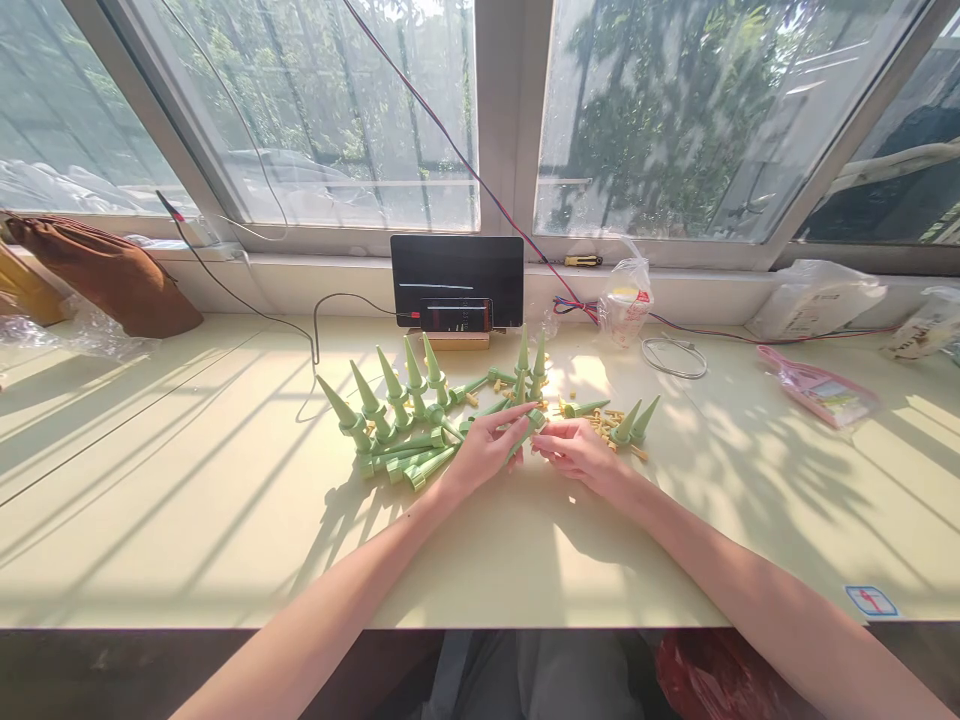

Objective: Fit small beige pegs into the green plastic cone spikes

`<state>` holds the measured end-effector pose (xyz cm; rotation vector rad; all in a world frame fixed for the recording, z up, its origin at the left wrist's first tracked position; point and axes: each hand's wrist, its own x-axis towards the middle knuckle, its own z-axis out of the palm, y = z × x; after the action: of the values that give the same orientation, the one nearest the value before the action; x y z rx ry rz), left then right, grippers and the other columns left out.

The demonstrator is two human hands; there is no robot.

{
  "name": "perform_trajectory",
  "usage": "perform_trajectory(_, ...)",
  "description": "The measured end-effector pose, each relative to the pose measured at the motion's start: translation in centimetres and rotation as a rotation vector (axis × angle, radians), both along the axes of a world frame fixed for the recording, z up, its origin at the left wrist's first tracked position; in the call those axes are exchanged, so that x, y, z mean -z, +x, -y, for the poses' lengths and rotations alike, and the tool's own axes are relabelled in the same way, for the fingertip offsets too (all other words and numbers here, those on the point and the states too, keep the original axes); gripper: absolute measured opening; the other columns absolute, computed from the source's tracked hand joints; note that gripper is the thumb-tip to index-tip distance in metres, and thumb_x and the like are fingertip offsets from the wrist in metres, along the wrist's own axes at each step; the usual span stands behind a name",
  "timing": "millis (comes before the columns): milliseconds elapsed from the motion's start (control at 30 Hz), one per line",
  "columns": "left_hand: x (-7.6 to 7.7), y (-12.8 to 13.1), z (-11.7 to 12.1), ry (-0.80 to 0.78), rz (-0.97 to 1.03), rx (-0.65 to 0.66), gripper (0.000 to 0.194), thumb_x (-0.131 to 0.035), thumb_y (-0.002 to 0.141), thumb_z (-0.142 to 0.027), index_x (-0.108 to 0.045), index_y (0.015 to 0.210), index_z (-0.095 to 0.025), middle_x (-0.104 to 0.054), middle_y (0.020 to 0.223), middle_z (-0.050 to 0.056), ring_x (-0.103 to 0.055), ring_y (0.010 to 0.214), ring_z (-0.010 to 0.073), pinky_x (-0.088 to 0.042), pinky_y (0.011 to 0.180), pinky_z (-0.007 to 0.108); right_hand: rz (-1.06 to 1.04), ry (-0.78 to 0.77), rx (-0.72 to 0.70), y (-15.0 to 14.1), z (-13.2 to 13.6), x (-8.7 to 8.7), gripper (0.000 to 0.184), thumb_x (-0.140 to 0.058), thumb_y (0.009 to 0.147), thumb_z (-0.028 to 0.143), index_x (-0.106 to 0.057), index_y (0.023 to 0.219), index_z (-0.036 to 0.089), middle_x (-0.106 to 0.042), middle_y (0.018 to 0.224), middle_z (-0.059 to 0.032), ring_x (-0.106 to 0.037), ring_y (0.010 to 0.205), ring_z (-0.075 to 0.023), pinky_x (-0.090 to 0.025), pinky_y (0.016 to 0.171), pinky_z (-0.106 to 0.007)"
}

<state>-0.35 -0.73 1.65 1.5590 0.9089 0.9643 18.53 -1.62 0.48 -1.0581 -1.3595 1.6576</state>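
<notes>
My left hand [491,445] is closed round a green plastic spike [534,422], its wide collared end turned to the right. Beside that end, my right hand [574,448] has its thumb and fingers pinched together; whatever they hold is too small to make out. Upright green spikes [392,385] with collars stand in a row left of my hands. In front of them several loose green spikes [424,465] lie in a pile. Small yellow pieces [606,425] are scattered right of my hands, near two more standing spikes [643,420].
A tablet [457,265] with a phone [455,315] before it stands on a wooden holder [450,342] at the back. A wrapped cup [626,305], a wire coil [673,358] and a pink tray [817,385] lie right. A brown pouch [112,275] rests at the left.
</notes>
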Motion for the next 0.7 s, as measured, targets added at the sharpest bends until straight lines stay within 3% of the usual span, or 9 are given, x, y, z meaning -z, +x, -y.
perform_trajectory(333,0.4,-0.1,-0.2,0.004,0.009,0.042,0.053,-0.058,0.090,-0.049,-0.062,0.133,-0.019,-0.058,0.059,-0.001,-0.052,0.048,0.0103,-0.045,0.047,0.022,-0.042,-0.071,-0.081,0.1,0.0,-0.1,0.035,-0.073,0.078,0.050,-0.063,0.074,0.017,-0.032,0.056,0.0078,-0.015,0.045,-0.0047,-0.012,0.041,-0.025)
perform_trajectory(700,0.6,-0.4,-0.4,0.004,0.051,0.097,0.048,-0.057,0.092,-0.046,-0.062,0.133,-0.022,-0.052,0.061,-0.002,-0.049,0.047,0.0077,-0.039,0.046,0.022,-0.247,-0.212,-0.136,0.5,-0.7,1.3,0.028,-0.076,0.079,0.039,-0.067,0.078,0.013,-0.027,0.056,0.0090,-0.011,0.047,-0.0044,-0.010,0.038,-0.020)
